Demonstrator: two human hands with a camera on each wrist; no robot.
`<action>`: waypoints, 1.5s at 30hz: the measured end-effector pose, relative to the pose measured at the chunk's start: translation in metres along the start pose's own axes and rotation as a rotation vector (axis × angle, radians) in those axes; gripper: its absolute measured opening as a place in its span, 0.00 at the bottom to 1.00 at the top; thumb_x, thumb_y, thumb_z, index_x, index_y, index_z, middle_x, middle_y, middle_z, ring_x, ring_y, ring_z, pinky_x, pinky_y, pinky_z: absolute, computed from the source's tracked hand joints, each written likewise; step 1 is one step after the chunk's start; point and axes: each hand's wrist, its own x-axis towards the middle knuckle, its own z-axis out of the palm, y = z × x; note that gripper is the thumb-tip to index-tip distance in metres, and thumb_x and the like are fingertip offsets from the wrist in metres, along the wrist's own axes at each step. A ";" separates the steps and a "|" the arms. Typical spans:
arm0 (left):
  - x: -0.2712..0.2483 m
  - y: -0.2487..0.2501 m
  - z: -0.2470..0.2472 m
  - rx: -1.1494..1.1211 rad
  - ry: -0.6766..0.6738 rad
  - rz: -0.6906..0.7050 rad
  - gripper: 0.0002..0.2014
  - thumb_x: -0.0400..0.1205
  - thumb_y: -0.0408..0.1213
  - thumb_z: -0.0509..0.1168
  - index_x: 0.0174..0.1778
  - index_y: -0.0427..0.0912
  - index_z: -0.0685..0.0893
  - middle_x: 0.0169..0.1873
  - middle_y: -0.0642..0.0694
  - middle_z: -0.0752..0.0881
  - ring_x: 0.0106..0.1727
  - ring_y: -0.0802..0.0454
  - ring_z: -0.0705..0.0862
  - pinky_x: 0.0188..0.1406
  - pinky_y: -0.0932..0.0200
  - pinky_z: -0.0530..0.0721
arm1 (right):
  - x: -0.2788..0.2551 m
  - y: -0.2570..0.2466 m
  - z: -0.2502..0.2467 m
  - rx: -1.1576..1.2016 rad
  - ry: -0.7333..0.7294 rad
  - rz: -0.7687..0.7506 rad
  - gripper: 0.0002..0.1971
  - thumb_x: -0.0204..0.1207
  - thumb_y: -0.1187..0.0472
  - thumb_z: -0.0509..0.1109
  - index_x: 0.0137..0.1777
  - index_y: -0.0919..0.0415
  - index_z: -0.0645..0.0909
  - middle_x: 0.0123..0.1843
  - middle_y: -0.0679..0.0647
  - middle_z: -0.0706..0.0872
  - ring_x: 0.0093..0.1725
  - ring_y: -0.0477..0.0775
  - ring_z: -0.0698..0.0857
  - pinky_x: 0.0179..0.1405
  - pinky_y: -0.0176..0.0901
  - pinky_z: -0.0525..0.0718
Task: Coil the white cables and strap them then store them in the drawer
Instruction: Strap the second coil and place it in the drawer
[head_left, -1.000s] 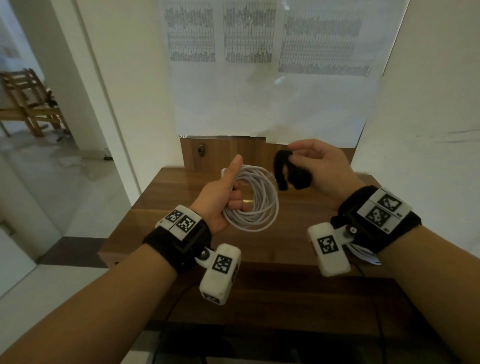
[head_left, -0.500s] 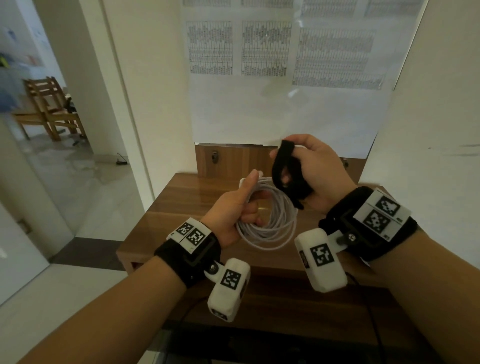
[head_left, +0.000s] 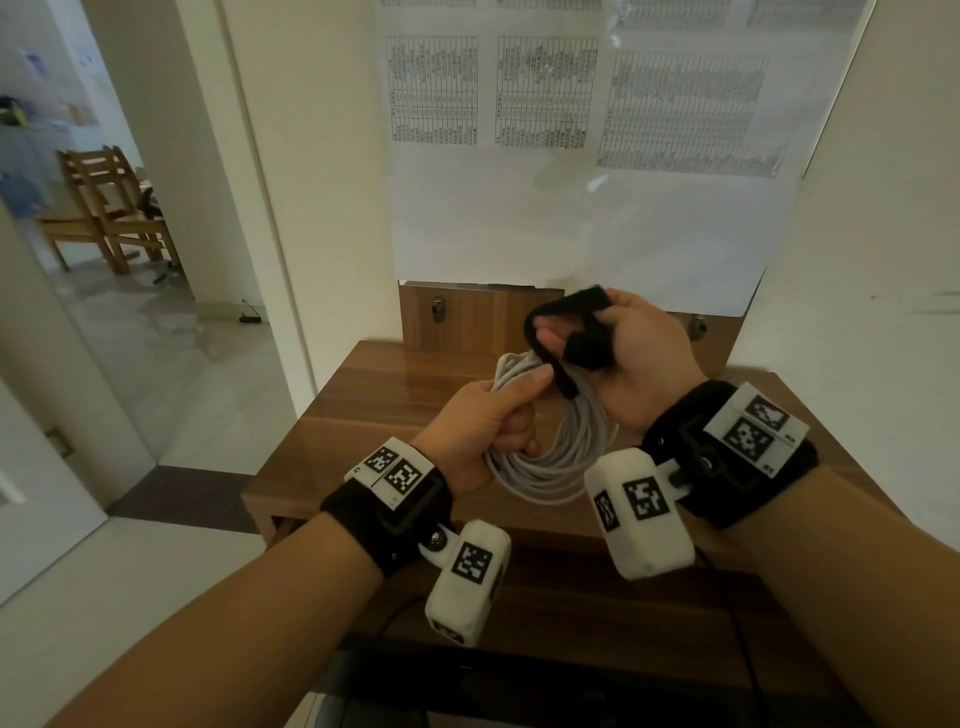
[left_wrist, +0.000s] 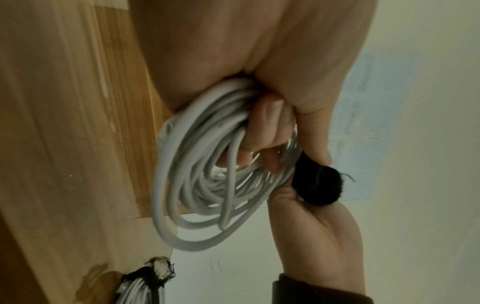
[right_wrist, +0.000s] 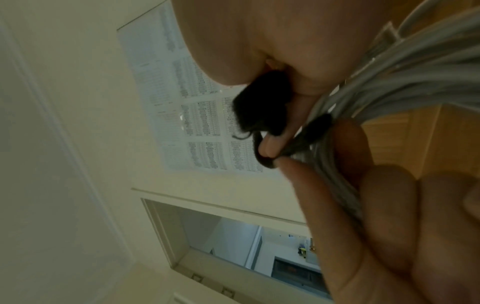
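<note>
My left hand (head_left: 498, 415) grips a coil of white cable (head_left: 556, 462) in the air above the wooden table (head_left: 363, 415), fingers curled through the loops (left_wrist: 207, 185), thumb on top. My right hand (head_left: 613, 353) holds a black strap (head_left: 566, 332), partly rolled, against the top of the coil. One end of the strap hangs over the cable beside my left thumb. The right wrist view shows the strap (right_wrist: 262, 107) pinched between my fingers next to the cable (right_wrist: 389, 82). A second white coil, bound with a black strap (left_wrist: 145, 288), lies on the table in the left wrist view.
The table stands in a narrow alcove between white walls, with printed sheets (head_left: 571, 104) on the back wall. A wooden back panel (head_left: 467, 317) rises behind the tabletop. To the left, a doorway opens to a room with a wooden chair (head_left: 104, 208).
Both hands have come together and risen. The right hand brought the black strap from beside the coil onto its top, next to the left thumb.
</note>
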 end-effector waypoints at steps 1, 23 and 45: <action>0.000 0.000 -0.001 0.001 -0.005 -0.015 0.11 0.80 0.44 0.70 0.50 0.40 0.85 0.17 0.55 0.68 0.17 0.60 0.67 0.27 0.63 0.79 | 0.000 0.001 -0.001 -0.021 0.002 -0.004 0.14 0.88 0.71 0.54 0.68 0.63 0.74 0.58 0.75 0.86 0.42 0.67 0.94 0.37 0.53 0.93; 0.008 0.014 -0.016 0.279 0.193 -0.149 0.03 0.85 0.32 0.65 0.46 0.39 0.81 0.20 0.51 0.63 0.17 0.58 0.60 0.19 0.63 0.69 | 0.013 -0.002 -0.031 -1.721 -0.464 -0.586 0.06 0.78 0.53 0.75 0.53 0.49 0.90 0.38 0.35 0.82 0.36 0.34 0.81 0.39 0.28 0.77; 0.021 0.008 -0.006 0.607 0.417 0.140 0.31 0.87 0.60 0.52 0.45 0.37 0.89 0.31 0.41 0.88 0.36 0.42 0.87 0.34 0.54 0.83 | -0.013 0.041 -0.020 -0.561 -0.108 -0.003 0.10 0.78 0.74 0.71 0.57 0.65 0.79 0.51 0.63 0.89 0.39 0.54 0.92 0.44 0.47 0.93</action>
